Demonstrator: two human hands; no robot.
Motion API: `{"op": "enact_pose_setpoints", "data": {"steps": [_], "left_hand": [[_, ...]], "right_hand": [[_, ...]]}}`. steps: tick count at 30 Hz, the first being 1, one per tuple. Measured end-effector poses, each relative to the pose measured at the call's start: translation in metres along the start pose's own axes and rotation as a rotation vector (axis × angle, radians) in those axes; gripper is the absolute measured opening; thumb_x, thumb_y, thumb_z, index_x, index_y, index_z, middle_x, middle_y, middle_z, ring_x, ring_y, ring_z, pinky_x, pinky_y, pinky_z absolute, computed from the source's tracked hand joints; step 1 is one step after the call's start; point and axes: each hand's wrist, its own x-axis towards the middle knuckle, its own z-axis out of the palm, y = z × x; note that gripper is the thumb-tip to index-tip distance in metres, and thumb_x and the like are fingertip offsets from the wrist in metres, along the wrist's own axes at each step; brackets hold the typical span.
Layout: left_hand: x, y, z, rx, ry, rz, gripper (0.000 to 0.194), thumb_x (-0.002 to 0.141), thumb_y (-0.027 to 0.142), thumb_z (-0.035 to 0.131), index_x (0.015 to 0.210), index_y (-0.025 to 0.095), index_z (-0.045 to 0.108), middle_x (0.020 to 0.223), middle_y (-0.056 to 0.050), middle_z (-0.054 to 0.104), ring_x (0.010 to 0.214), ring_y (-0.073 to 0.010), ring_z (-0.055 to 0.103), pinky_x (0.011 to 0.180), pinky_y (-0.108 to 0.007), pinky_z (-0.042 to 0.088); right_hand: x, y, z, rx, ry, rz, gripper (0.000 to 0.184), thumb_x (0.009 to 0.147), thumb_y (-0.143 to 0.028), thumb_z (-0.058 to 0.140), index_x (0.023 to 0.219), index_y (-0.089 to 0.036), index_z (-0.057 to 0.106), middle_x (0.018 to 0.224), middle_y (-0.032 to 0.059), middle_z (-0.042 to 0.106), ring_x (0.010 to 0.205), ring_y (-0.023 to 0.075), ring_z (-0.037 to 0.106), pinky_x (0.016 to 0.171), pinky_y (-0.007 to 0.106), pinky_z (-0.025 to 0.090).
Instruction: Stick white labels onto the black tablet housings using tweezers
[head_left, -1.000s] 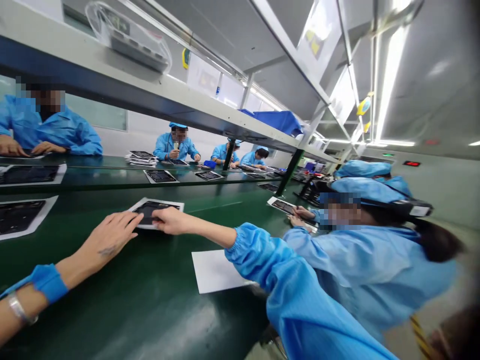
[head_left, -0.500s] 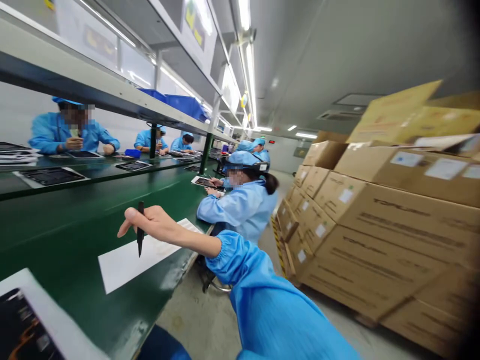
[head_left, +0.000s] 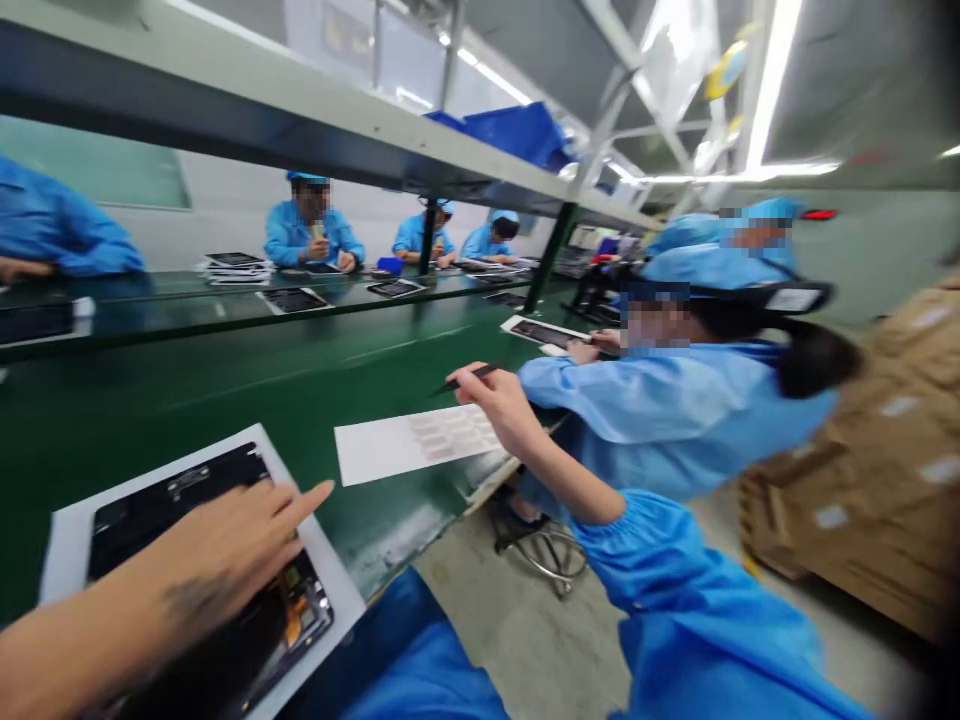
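My right hand [head_left: 499, 405] is closed around black pointed tweezers [head_left: 474, 376], held above a white sheet with rows of pale stickers [head_left: 382, 450]. The tweezers' tip points left, apart from the sheet. At lower left, an opened tablet [head_left: 289, 610] with dark innards and an orange flex cable rests on a white backing sheet [head_left: 71, 560]. Over the tablet lies my left hand [head_left: 236, 540], fingers stretched to the right and no object visible in it. That hand and forearm cover much of the tablet.
A green bench [head_left: 225, 390] runs along under a grey shelf [head_left: 360, 130] with blue bins [head_left: 517, 135]. Close on the right, a co-worker in blue [head_left: 660, 410] sits at the bench; others sit opposite. Cardboard boxes [head_left: 862, 480] are stacked at far right.
The view has swung left and down. My left hand has come into view over the tablet. My right hand, still holding the tweezers, has turned them from upright to nearly level.
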Motion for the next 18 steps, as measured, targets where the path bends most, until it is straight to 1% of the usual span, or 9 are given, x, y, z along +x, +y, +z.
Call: {"op": "enact_pose_setpoints", "data": {"steps": [1,3,5,7,9,11,13,15,18], "left_hand": [[0.020,-0.005,0.000,0.018,-0.056,0.015,0.038,0.104,0.031,0.035,0.137,0.027,0.052,0.121,-0.009,0.064,0.108,-0.0247,0.061,0.092,-0.038,0.050],[0.066,-0.017,0.005,0.028,-0.148,0.068,0.036,0.102,0.025,0.037,0.134,0.021,0.054,0.129,-0.012,0.059,0.113,-0.0259,0.058,0.094,-0.039,0.048],[0.106,-0.024,0.018,-0.009,-0.188,0.125,0.035,0.102,0.027,0.043,0.135,0.018,0.052,0.140,-0.014,0.052,0.128,-0.0291,0.049,0.104,-0.043,0.043],[0.130,-0.025,0.035,-0.064,-0.211,0.183,0.044,0.102,0.036,0.046,0.143,0.018,0.046,0.151,-0.016,0.043,0.139,-0.0326,0.038,0.112,-0.049,0.035],[0.138,-0.023,0.049,-0.132,-0.236,0.243,0.049,0.104,0.041,0.043,0.148,0.019,0.041,0.155,-0.015,0.040,0.143,-0.0325,0.033,0.116,-0.050,0.031],[0.136,-0.021,0.058,-0.195,-0.241,0.289,0.046,0.106,0.039,0.035,0.148,0.021,0.043,0.152,-0.014,0.044,0.142,-0.0296,0.037,0.116,-0.048,0.032],[0.132,-0.021,0.061,-0.238,-0.217,0.303,0.043,0.107,0.036,0.030,0.145,0.023,0.048,0.147,-0.012,0.050,0.139,-0.0270,0.042,0.116,-0.046,0.033],[0.129,-0.024,0.062,-0.264,-0.190,0.295,0.042,0.108,0.034,0.028,0.139,0.024,0.054,0.143,-0.011,0.054,0.137,-0.0252,0.044,0.115,-0.044,0.035],[0.131,-0.023,0.064,-0.296,-0.185,0.270,0.041,0.108,0.032,0.027,0.131,0.018,0.058,0.139,-0.012,0.057,0.132,-0.0233,0.049,0.112,-0.040,0.040]], "right_hand": [[0.001,0.008,0.001,0.005,0.032,0.005,0.040,0.077,-0.056,0.072,0.080,-0.016,0.070,0.061,-0.0016,0.057,0.062,0.0140,0.055,0.065,0.028,0.046],[0.003,0.020,0.005,0.036,0.011,0.068,0.042,0.077,-0.059,0.071,0.078,-0.017,0.067,0.060,-0.0020,0.055,0.061,0.0136,0.054,0.064,0.028,0.046],[0.004,0.028,0.008,0.071,-0.091,0.179,0.047,0.074,-0.063,0.072,0.081,-0.017,0.067,0.066,0.0007,0.061,0.064,0.0147,0.058,0.067,0.029,0.049],[0.004,0.032,0.008,0.080,-0.197,0.279,0.053,0.071,-0.066,0.074,0.085,-0.015,0.067,0.073,0.0051,0.068,0.070,0.0172,0.064,0.073,0.033,0.053],[0.002,0.035,0.004,0.058,-0.271,0.328,0.056,0.070,-0.067,0.075,0.086,-0.015,0.068,0.081,0.0083,0.071,0.076,0.0199,0.068,0.077,0.035,0.054],[-0.002,0.036,-0.002,0.016,-0.327,0.344,0.055,0.071,-0.067,0.074,0.087,-0.014,0.070,0.086,0.0098,0.073,0.081,0.0214,0.070,0.079,0.035,0.054],[-0.006,0.038,-0.008,-0.044,-0.380,0.356,0.053,0.074,-0.066,0.072,0.090,-0.015,0.072,0.089,0.0097,0.074,0.082,0.0216,0.070,0.079,0.035,0.054],[-0.011,0.040,-0.012,-0.095,-0.421,0.372,0.052,0.076,-0.066,0.070,0.093,-0.016,0.072,0.087,0.0089,0.075,0.081,0.0212,0.069,0.078,0.035,0.053],[-0.015,0.045,-0.012,-0.119,-0.442,0.382,0.053,0.078,-0.067,0.068,0.094,-0.016,0.072,0.086,0.0086,0.075,0.079,0.0211,0.068,0.076,0.035,0.051]]}}
